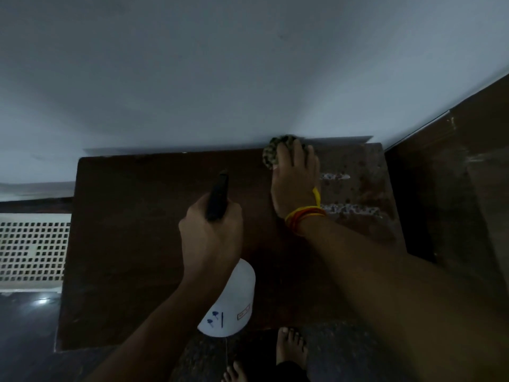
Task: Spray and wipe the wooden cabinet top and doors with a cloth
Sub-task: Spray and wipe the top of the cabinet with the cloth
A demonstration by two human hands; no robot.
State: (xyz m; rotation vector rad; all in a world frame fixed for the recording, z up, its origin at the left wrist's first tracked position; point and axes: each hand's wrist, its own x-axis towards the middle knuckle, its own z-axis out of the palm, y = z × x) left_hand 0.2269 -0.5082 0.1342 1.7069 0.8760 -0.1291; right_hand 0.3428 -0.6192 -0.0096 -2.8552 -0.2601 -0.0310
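Note:
A dark brown wooden cabinet top [132,230] fills the middle of the view, seen from above. My right hand [296,183] lies flat on a crumpled patterned cloth [271,153] at the back edge, against the wall. My left hand [213,232] grips the black trigger head of a white spray bottle [232,301], held above the front of the top with its nozzle aimed at the wall. Wet, pale patches [349,209] show on the right part of the top. The cabinet doors are out of sight.
A white wall [248,78] rises right behind the cabinet. Taller dark wooden furniture [454,175] stands close on the right. A white perforated panel [33,246] sits low at the left above a dark floor. My bare feet [292,347] stand at the cabinet's front.

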